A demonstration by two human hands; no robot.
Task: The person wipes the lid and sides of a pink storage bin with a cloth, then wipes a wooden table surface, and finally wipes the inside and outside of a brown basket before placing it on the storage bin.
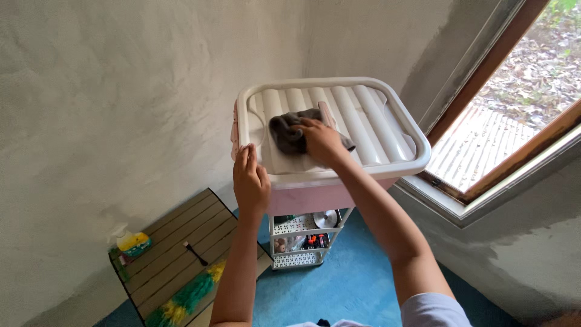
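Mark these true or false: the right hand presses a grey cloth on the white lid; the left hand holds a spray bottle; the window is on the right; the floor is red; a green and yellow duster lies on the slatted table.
1. Right hand presses a grey cloth on the white lid: true.
2. Left hand holds a spray bottle: false, it grips the lid's rim.
3. Window on the right: true.
4. Floor is red: false, blue.
5. Duster lies on the slatted table: true.

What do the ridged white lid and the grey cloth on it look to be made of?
White lid: likely moulded plastic with a smooth, slightly glossy finish, judging by its rounded ridges and rim. Grey cloth: soft matte fabric, possibly microfibre, bunching in folds under the right hand. The left hand rests at the lid's edge.
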